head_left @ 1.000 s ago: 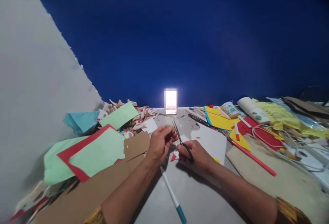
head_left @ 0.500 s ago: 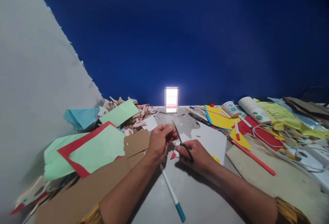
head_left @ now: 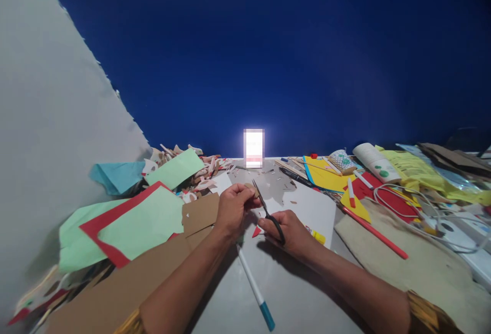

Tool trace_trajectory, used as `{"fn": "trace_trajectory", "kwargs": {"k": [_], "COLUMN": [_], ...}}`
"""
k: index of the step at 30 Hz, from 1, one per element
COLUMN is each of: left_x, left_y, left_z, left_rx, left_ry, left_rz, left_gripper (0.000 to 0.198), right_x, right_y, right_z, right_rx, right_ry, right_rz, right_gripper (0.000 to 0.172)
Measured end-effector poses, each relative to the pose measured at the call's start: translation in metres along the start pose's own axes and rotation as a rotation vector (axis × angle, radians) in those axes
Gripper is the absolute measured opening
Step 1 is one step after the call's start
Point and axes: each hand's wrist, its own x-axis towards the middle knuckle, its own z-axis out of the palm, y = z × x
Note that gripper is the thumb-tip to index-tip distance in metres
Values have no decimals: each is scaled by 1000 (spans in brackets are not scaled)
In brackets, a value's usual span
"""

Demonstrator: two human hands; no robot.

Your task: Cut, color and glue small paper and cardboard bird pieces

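No word, number or brand is legible. The bright rectangle [head_left: 253, 147] at the centre of the frame is pixelated, and the label on the yellow tube [head_left: 318, 237], lower right of it, is too small to read. At middle right, print on the yellow packaging [head_left: 416, 173] blurs, as do green marks on the white paper cup [head_left: 371, 159].

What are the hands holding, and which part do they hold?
The right hand holds scissors by the black handle. The left hand pinches a small brown piece; its fingers hide exactly where.
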Motion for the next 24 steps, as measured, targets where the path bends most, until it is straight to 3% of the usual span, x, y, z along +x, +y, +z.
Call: {"fn": "trace_trajectory", "kwargs": {"k": [10,18,24], "left_x": [-2,-6,-6], "left_y": [7,7,8], "left_z": [-3,-1,1], "left_rx": [58,80,106], "left_ry": [-31,-40,-20], "left_rz": [20,-30,-27], "left_gripper": [16,20,20], "right_x": [-9,-6,-12], "right_y": [-13,-9,-16], "right_z": [-4,-1,7], "right_rx": [102,106,289], "right_ry": [-112,-51,-34], "right_rz": [96,56,98], "right_gripper": [48,47,46]}}
